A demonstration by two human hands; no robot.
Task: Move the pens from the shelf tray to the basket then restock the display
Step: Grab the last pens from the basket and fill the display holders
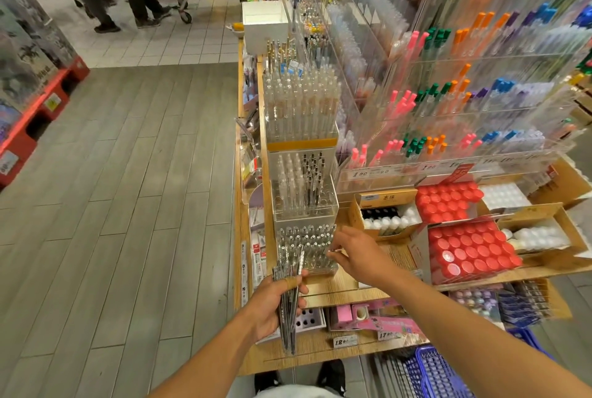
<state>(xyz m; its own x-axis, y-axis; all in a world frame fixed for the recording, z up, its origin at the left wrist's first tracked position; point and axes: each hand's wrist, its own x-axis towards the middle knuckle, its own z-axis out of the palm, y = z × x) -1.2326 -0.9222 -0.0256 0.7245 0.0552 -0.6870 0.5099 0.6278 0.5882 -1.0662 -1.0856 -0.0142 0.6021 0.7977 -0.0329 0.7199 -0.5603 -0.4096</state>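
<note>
Clear plastic pens sat bundled in the left hand's clamped fingers just before the shelf tray, where the right hand pinched another, so gathering seemingly continued, with the basket drop next.

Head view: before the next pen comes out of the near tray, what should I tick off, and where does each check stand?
1. Left hand grips the bundle of pens: ok.
2. Right hand at the near tray: ok.
3. Right hand fingers on a pen: cannot tell, blurred.
4. Pens left in tray: ok, many remain.
5. Blue basket in view, low right: ok.
6. Basket's room for pens: cannot tell.
</note>
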